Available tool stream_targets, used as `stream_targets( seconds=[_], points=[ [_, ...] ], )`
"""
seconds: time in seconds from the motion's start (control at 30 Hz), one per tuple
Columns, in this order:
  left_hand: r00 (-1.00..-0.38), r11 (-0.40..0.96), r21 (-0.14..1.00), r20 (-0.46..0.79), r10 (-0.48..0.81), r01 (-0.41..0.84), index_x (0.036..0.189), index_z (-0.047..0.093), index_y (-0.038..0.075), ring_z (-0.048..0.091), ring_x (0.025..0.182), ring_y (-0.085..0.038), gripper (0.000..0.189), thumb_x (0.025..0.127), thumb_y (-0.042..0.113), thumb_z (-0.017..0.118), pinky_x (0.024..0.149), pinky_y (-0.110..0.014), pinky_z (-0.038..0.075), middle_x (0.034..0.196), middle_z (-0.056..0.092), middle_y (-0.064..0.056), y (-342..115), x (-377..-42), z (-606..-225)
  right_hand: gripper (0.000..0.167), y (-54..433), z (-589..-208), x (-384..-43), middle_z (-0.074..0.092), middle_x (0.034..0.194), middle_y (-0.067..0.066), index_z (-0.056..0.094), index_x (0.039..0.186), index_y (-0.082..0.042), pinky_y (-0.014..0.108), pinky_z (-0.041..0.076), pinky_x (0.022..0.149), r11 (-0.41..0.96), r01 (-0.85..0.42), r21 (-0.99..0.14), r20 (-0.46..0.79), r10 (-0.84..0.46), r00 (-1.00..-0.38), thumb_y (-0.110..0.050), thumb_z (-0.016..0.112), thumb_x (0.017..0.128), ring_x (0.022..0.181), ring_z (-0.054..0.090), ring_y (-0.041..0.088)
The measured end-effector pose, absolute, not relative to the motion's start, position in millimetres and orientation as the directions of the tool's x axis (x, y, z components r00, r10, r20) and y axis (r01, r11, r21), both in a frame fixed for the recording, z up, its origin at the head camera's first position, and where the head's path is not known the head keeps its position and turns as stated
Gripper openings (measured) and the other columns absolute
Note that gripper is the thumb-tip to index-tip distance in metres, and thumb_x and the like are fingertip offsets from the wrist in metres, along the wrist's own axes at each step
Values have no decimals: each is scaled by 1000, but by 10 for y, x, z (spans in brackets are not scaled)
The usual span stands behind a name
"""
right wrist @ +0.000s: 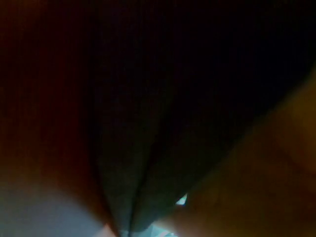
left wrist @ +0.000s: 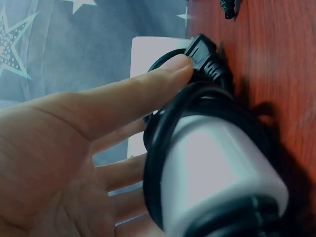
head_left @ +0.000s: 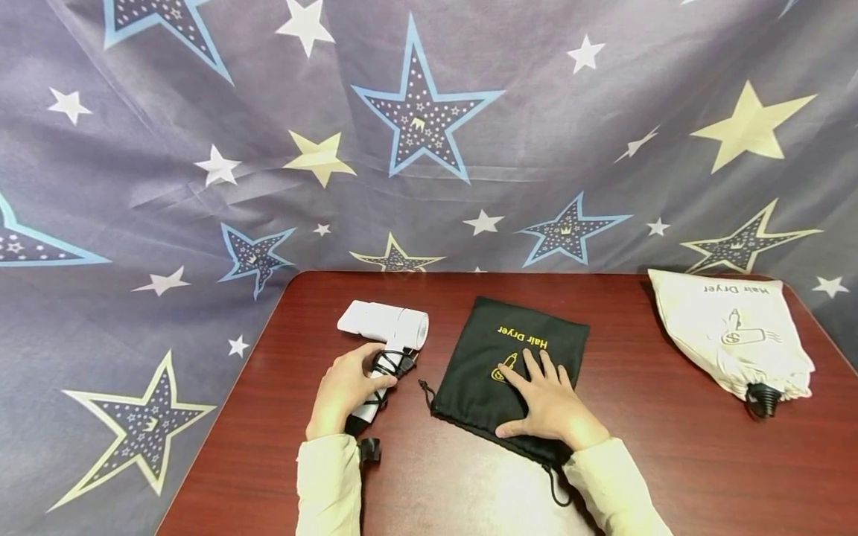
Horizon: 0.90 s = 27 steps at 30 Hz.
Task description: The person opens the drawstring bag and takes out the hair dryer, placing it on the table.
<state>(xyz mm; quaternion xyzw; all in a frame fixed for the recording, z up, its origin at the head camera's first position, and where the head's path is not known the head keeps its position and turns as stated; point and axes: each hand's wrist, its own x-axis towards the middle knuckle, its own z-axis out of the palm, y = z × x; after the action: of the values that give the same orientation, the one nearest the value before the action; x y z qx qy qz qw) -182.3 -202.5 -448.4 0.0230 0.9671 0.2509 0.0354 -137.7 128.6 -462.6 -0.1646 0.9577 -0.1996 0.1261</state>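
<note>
A white hair dryer [head_left: 383, 321] lies on the left part of the table, its nozzle toward the left, with a black cord wound round its handle. My left hand [head_left: 345, 388] holds it by that handle. In the left wrist view the thumb lies across the cord beside the black plug [left wrist: 205, 55], and the other fingers are partly hidden behind the handle. A flat black drawstring bag [head_left: 472, 365] with yellow "Hair Dryer" lettering lies at the middle. My right hand [head_left: 550, 402] rests on it, fingers spread. The right wrist view is mostly dark.
At the far right of the reddish-brown table [head_left: 623, 476] lies a full-looking white drawstring bag [head_left: 710, 327], also marked "Hair Dryer", with a black coiled part [head_left: 763, 400] sticking out of its mouth. A grey star-patterned cloth [head_left: 496, 45] hangs behind the table's back edge.
</note>
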Motion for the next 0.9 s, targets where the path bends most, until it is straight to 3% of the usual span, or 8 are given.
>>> stream_targets(
  seconds=[0.2,0.5,0.63,0.73,0.9],
  points=[
    [-1000,877,480,-17,25,14,132,63,23,62,78,-23,61,76,33,85,71,-49,50,91,69,-2,-2007,-1837,-4525,101,1256,-4636,-1435,22,157,33,45,149,-13,73,18,110,832,-322,-451,-140,-423,-895,-53,86,66,144,15,58],
    [-999,875,482,-5,-44,-41,136,60,26,63,76,-28,62,79,37,82,64,-51,49,84,64,-4,-1998,-1870,-4542,102,1120,-4610,-1544,19,159,31,44,150,-12,72,14,111,801,-342,-492,-154,-466,-871,-49,88,66,146,11,55],
    [-997,879,473,1,-73,-64,137,59,26,67,90,-40,62,80,37,82,68,-56,50,109,70,-12,-1995,-1884,-4556,103,1069,-4636,-1585,15,160,31,41,151,-12,73,10,112,788,-330,-520,-177,-478,-861,-47,89,66,147,6,55],
    [-996,876,477,12,-86,-70,138,59,25,66,99,-46,63,80,36,81,71,-59,50,128,66,-15,-1987,-1891,-4570,104,1051,-4648,-1629,11,161,30,39,153,-13,73,7,112,775,-339,-533,-198,-503,-841,-46,89,67,147,2,54],
    [-991,867,488,32,-127,-95,137,59,24,66,100,-45,62,81,36,81,73,-59,51,131,64,-15,-2006,-1882,-4599,104,980,-4652,-1720,9,163,26,37,154,-17,70,5,114,765,-371,-527,-221,-545,-809,-44,89,68,149,0,50]
  ],
)
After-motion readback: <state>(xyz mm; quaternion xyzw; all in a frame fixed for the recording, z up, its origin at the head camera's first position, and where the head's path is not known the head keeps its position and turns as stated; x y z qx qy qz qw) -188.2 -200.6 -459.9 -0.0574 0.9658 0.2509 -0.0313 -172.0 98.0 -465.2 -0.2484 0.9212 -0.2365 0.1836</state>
